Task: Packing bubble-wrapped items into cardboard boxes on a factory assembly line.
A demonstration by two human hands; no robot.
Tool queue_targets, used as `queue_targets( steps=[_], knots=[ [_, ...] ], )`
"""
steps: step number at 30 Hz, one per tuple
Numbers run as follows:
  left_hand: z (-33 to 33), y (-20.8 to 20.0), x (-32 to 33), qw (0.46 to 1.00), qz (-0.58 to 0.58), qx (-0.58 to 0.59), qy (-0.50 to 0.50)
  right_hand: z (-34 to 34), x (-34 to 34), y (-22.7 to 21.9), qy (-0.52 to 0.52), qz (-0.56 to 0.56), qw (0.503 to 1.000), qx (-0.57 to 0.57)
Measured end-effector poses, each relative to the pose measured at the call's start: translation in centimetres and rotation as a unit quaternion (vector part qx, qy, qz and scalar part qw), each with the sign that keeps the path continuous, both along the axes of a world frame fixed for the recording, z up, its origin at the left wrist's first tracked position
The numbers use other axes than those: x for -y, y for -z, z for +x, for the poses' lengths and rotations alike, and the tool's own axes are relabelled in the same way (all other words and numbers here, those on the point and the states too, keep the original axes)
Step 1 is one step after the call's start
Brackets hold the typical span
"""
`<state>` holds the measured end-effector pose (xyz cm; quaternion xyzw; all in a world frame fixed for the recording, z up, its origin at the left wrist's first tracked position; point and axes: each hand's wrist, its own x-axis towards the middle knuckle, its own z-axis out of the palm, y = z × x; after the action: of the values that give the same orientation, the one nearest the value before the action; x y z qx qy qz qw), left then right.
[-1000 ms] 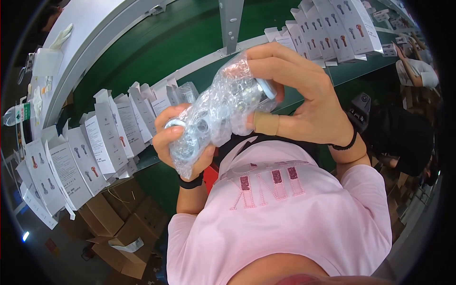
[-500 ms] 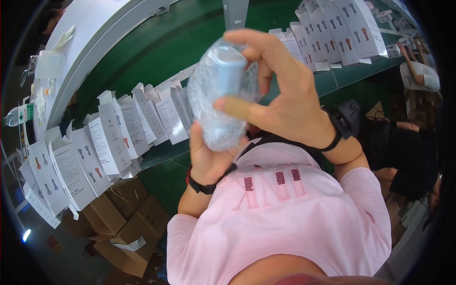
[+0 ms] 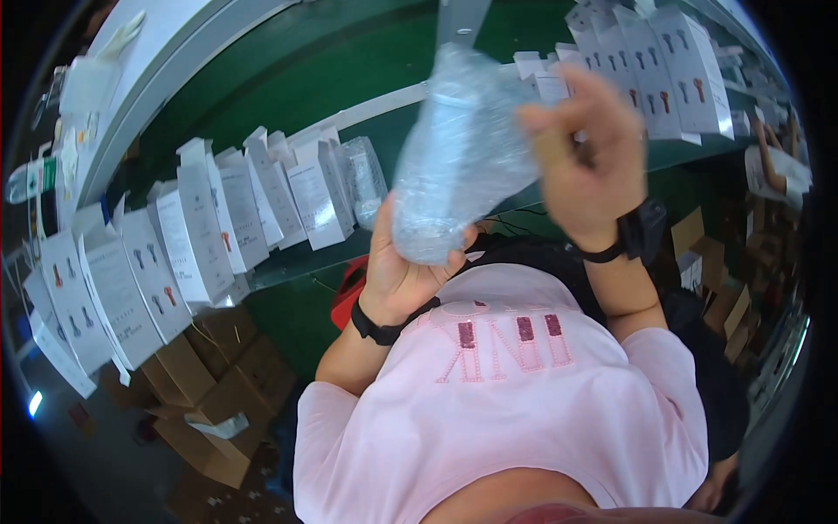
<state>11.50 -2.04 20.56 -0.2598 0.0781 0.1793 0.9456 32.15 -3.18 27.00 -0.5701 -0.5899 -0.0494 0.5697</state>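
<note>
A bubble-wrapped bundle (image 3: pixel 454 166) is held up in front of my chest. Inside the clear wrap shows something long and pale blue-white; its kind cannot be made out. My left hand (image 3: pixel 406 271) cups the bundle's lower end, fingers curled round it. At the upper right, a flap of the wrap stands out from the bundle, and my right hand (image 3: pixel 594 153) pinches its edge between thumb and fingers. Motion smears that hand a little. Another bubble-wrapped piece (image 3: pixel 363 179) leans beside the row of boxes, beyond my left hand.
White printed cartons with raised flaps (image 3: pixel 205 240) line the green bench on the left. More cartons (image 3: pixel 668 74) stand at the far right. Brown cardboard boxes (image 3: pixel 214 410) lie below at left. A white curved table (image 3: pixel 170 52) runs along the upper left. Other people are at right.
My right hand has moved right, drawing a flap of wrap away from the bundle. The bundle has shifted slightly right. The wrapped piece by the boxes has come into sight.
</note>
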Motion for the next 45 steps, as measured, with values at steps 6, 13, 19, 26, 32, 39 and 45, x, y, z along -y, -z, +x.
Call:
queue_targets(
  steps=[6,13,19,26,32,39,45],
  knots=[
    [-0.3,3.4,0.3,0.962,0.171,-0.200,0.075,5.9,1.3,5.2,-0.217,-0.312,0.891,-0.248],
    [-1.4,5.0,-3.1,0.881,0.289,-0.374,0.004,4.4,-1.9,7.7,-0.306,-0.577,0.693,-0.305],
    [-2.6,6.5,-4.1,0.792,0.356,-0.438,-0.233,1.8,-12.1,13.6,-0.329,-0.612,0.592,-0.408],
    [-4.8,10.9,2.4,0.745,0.504,-0.437,-0.014,-4.1,-25.6,25.8,-0.219,-0.334,0.589,-0.703],
    [-6.3,15.7,8.0,0.592,0.532,-0.596,0.108,-1.5,-44.0,33.3,0.015,-0.164,0.704,-0.690],
    [-7.0,18.9,9.7,0.678,0.383,-0.610,0.146,1.9,-53.3,34.5,0.108,-0.182,0.827,-0.521],
    [-6.9,20.4,10.0,0.691,0.356,-0.616,0.127,3.9,-56.0,35.1,-0.060,-0.301,0.809,-0.502]
  ],
)
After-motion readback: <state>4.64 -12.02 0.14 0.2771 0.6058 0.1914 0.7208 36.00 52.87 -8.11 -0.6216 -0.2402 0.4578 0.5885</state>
